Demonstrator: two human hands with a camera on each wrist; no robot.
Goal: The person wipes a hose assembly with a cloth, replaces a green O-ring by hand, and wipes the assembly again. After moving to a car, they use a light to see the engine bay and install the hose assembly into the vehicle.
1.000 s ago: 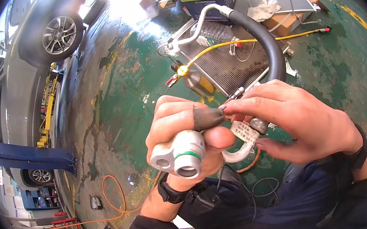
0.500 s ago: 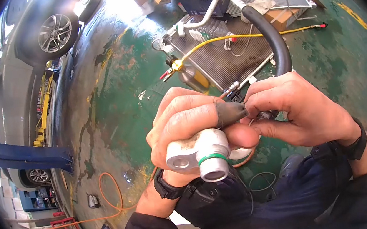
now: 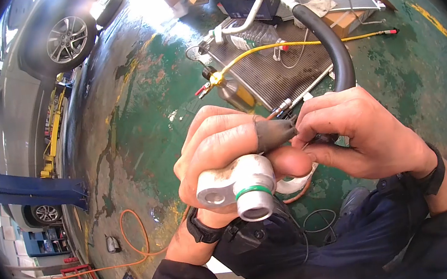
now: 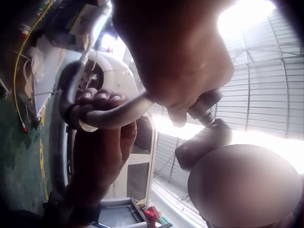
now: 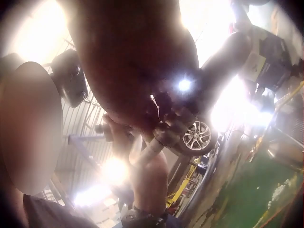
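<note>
My left hand (image 3: 223, 139) grips one metal end of an air-conditioning hose (image 3: 336, 47), fingers curled round the pipe. Below those fingers sticks out the silver flange fitting (image 3: 243, 184), with a green O-ring (image 3: 253, 190) round its neck. A dark wrap (image 3: 276, 134) covers the left index fingertip. Right beside it, my right hand (image 3: 354, 132) has thumb and index finger drawn together at the pipe. In the left wrist view, right fingers (image 4: 102, 97) curl over the pale pipe (image 4: 123, 113) close to the black rubber part. Both hands hide the pipe between them in the head view.
On the green floor ahead lie a finned condenser (image 3: 282, 73), a plastic bottle (image 3: 255, 38), a yellow hose (image 3: 258, 54) and a small canister (image 3: 236, 94). An open compressor box (image 3: 248, 2) stands behind. A car (image 3: 20, 120) and blue lift arm (image 3: 34, 188) are at left.
My right fingers, spread around the pipe's paper label, have come together on the pipe and now hide the label. The left hand and fitting have shifted right, closer to the right hand.
</note>
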